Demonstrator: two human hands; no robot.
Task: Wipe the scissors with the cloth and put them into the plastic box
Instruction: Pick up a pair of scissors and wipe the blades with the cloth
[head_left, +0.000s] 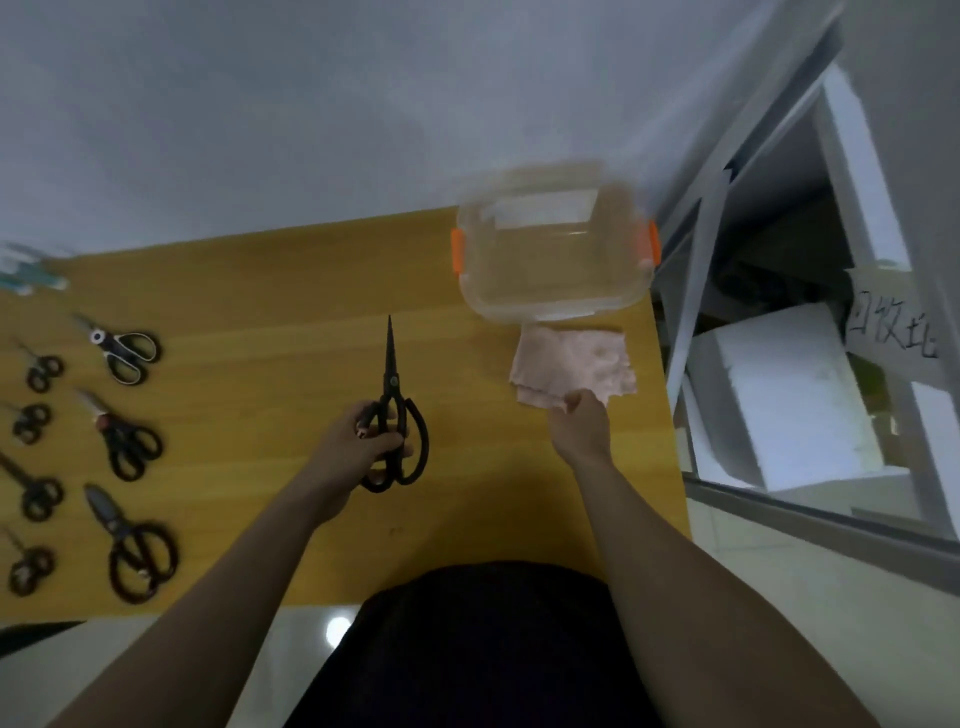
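Your left hand (363, 441) has its grip curled round the handles of the black scissors (392, 415), blades pointing away from you over the wooden desk (260, 312). Your right hand (584, 421) pinches the near edge of the pink cloth (571, 364), which lies flat on the desk. The clear plastic box (553, 249), with orange latches at either end, sits just beyond the cloth at the far right corner of the desk, its lid off. Well apart to your left, several more scissors (124, 447) lie in rows on the desk, blurred.
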